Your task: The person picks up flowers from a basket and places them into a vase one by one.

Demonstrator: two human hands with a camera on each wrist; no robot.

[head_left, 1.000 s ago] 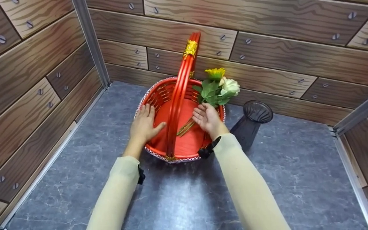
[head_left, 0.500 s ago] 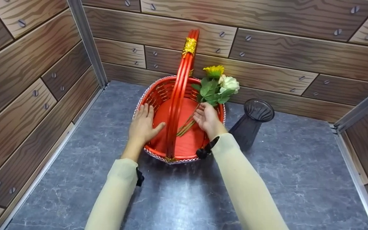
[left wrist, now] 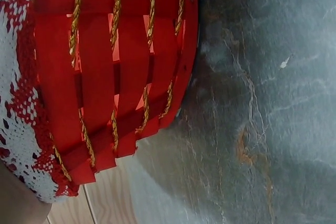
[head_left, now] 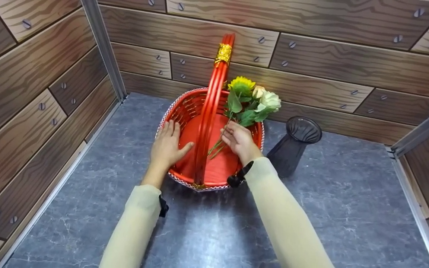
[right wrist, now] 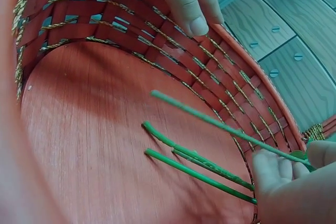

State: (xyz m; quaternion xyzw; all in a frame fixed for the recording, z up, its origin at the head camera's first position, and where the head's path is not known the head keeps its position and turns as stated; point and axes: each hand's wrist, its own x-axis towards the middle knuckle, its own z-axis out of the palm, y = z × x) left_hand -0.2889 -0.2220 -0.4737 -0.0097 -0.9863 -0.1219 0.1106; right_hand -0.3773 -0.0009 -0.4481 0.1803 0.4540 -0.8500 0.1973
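A red woven basket (head_left: 218, 171) with a tall arched handle (head_left: 209, 104) stands in the middle of the head view. My left hand (head_left: 168, 147) lies across its left rim with the fingers extended inward. Over the basket's right side, my right hand (head_left: 241, 140) pinches the thin stem of a yellow sunflower (head_left: 241, 85) between thumb and fingers. That stem (right wrist: 210, 119) angles upward in the right wrist view. Below it, other green stems (right wrist: 199, 174) lie within the basket and pass behind the hand. A pale rose (head_left: 269, 100) and leaves lean over the rim beside the sunflower.
To the right of the basket stands a dark, see-through vase (head_left: 289, 149) with a flared mouth. Wood-patterned panels (head_left: 322, 70) wall the back and both sides. The surface (head_left: 348, 208) is grey and marbled.
My right hand has turned and its fingers have closed on a stem. The sunflower has shifted left and its head has tipped toward the camera. The left hand stays on the rim.
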